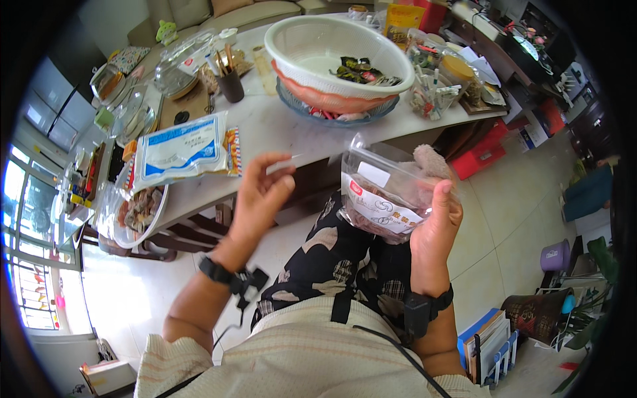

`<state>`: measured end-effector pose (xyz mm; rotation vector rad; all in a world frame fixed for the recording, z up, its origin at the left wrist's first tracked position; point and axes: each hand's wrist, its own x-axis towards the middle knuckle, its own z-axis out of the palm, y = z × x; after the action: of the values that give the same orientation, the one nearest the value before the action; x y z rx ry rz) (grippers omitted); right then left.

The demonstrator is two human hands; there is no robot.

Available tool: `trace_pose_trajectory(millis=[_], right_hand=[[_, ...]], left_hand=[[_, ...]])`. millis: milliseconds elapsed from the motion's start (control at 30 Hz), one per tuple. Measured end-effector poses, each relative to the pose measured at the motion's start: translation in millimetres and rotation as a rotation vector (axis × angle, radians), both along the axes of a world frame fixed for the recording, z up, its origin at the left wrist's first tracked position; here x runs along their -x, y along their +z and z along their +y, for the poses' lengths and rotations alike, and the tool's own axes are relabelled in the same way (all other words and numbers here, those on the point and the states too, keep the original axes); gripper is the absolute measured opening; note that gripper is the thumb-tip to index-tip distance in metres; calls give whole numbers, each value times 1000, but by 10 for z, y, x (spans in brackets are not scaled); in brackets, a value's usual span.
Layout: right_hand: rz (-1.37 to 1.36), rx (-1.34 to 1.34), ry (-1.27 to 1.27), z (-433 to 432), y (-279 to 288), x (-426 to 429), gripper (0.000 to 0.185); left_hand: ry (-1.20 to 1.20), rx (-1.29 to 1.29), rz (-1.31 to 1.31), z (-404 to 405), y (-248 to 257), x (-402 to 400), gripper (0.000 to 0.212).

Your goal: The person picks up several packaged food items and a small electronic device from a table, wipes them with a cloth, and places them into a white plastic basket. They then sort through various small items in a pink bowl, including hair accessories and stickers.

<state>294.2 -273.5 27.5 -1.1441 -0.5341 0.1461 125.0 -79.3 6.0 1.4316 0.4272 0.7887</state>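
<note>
My right hand (439,214) holds a clear plastic bag (380,199) upright above my lap, with the thumb against its right side. Brownish pieces fill the lower part of the bag, behind a white printed band with a red mark. A fuzzy grey-beige thing (431,160), perhaps a cloth, shows at the bag's upper right by my fingers; how it is held is hidden. To the left of the bag, my left hand (264,191) hovers by the table edge with bent fingers and the thumb apart. A pale streak near its fingertips is too blurred to name.
On the table (259,127) stand nested plastic baskets (303,54) with dark wrappers inside. A blue-and-white packet (181,147) lies at the left, above a plastic tub (142,209). Nearby is a pen holder (230,85). Red boxes (480,154) sit on the floor to the right.
</note>
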Motion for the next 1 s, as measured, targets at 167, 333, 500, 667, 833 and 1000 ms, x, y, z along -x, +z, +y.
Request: trace_pose_trajectory(millis=[167,333,500,667,833,1000], right_hand=[[113,-109,-195,63,411,111,47],[-172,-10,146,118,685,410,31],[147,-290,696,73,945,261,80],[110,-99,414,-231,884,193,71],[-1069,601,0,-283,886,253,59],[-1146,925,-319,-234,901,-10,54]], left_hand=[[-87,-444,-114,-632,-112,-137,106],[-435,23,-315,-878,242,-671,145],[-652,444,-385,-1064,503,-719,136],[-617,504,-486,-1050,541,-793,118],[-761,774,-360,-1044,319,-822,105],[-969,732,-418,-1172,280,-681,107]])
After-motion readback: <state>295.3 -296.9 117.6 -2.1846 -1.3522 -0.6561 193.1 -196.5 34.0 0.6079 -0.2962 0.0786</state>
